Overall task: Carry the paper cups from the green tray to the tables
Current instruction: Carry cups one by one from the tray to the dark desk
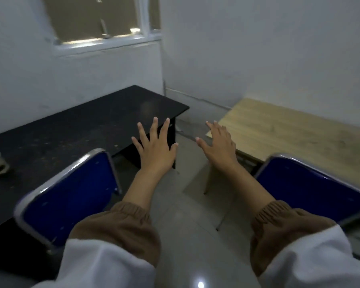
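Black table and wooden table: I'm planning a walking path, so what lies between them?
Head view: bare grey floor lies between black table and wooden table; left hand and right hand hover above it.

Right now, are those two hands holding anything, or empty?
Left hand: open, fingers spread, holding nothing.
Right hand: open, fingers straight, holding nothing.

Black table point(81, 125): matt, dust-speckled. Right of it, the light table point(289, 129) shows wood grain. Chair point(71, 196) before it: glossy blue back, shiny metal rim.
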